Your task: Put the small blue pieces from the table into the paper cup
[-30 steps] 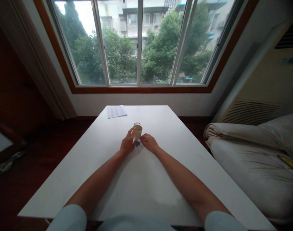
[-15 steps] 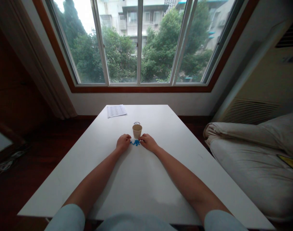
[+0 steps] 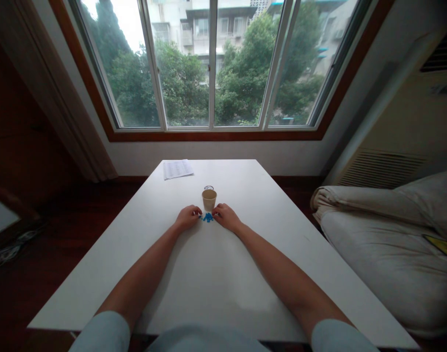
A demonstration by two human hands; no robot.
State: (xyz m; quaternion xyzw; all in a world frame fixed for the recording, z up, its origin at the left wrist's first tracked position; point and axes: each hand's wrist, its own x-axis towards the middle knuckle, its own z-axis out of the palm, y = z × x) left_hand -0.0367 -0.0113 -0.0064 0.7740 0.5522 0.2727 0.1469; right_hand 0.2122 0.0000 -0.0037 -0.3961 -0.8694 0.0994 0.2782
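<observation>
Several small blue pieces (image 3: 208, 217) lie in a loose pile on the white table, just in front of a brown paper cup (image 3: 209, 199) that stands upright. At the pile's left side is my left hand (image 3: 189, 216), its fingers bent and a gap showing between thumb and fingertips. On the right, my right hand (image 3: 225, 216) has its fingers drawn together beside the pile, close to the cup's base; what they hold, if anything, is too small to make out. A thin ring-shaped item (image 3: 209, 187) shows behind the cup.
Printed sheets (image 3: 178, 169) lie at the far left corner of the white table (image 3: 223, 283). Beyond the far edge are a wall and a window (image 3: 211, 134). A covered sofa (image 3: 377, 244) stands to the right, a curtain (image 3: 73, 112) hangs at the left.
My left hand has shifted slightly and its fingertips reach a little lower and further right, by the blue pieces. My right hand and the cup stay in nearly the same place.
</observation>
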